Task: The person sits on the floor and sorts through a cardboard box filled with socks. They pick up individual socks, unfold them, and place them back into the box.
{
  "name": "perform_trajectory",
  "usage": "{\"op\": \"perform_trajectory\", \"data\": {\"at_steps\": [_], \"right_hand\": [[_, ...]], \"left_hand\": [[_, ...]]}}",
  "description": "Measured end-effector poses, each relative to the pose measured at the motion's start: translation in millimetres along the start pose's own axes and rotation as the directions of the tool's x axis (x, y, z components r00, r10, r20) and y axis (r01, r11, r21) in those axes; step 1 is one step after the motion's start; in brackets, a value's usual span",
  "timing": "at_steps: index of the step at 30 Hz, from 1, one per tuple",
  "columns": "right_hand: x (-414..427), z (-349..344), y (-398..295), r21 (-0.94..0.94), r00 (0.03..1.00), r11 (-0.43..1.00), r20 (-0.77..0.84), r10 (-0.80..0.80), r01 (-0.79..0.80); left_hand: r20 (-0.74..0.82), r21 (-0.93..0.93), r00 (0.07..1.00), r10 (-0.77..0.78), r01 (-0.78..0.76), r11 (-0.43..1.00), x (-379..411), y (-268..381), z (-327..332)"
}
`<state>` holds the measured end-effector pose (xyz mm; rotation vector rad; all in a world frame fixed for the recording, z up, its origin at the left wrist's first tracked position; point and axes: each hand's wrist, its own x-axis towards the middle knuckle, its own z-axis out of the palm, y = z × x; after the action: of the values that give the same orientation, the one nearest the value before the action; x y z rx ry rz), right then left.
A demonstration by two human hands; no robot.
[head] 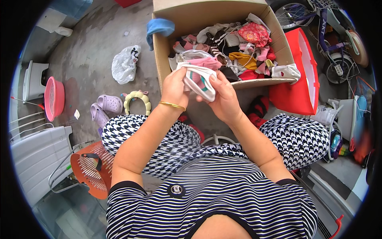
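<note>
My left hand (175, 89), with a gold bangle at the wrist, pinches one side of a white sock (199, 85) with teal stripes. My right hand (222, 95) grips the sock's other side, and the fabric is spread between them. Both hands are at the near edge of a large open cardboard box (185, 13). Inside lies a heap of socks and small cloths, among them a pink cloth (207, 62), a mustard sock (243, 60), a red floral pouch (254, 34) and a string of beads. A blue sock (161, 27) hangs over the left wall; a white sock (286, 72) drapes over the near right corner.
A red bag (298, 89) stands right of the box, near a purple bicycle (323, 30). On the floor to the left are a white plastic bag (126, 64), lilac clogs (109, 104), a padded headband (138, 97), a pink basin (54, 98) and an orange slatted basket (94, 167).
</note>
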<state>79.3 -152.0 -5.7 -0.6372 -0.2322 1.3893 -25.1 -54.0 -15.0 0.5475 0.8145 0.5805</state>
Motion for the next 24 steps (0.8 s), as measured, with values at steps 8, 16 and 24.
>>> {"op": "perform_trajectory", "data": {"at_steps": [8, 16, 24], "right_hand": [[21, -12, -9, -0.467, 0.864, 0.809, -0.166, -0.475, 0.355], [17, -25, 8, -0.307, 0.956, 0.929, -0.137, -0.260, 0.209], [0, -29, 2, -0.906, 0.752, 0.351, -0.060, -0.657, 0.235]], "left_hand": [[0.140, -0.068, 0.957, -0.253, 0.264, 0.962, -13, 11, 20], [0.486, 0.222, 0.806, -0.336, 0.259, 0.940, -5, 4, -6], [0.330, 0.265, 0.909, -0.254, 0.169, 0.949, -21, -9, 12]]}}
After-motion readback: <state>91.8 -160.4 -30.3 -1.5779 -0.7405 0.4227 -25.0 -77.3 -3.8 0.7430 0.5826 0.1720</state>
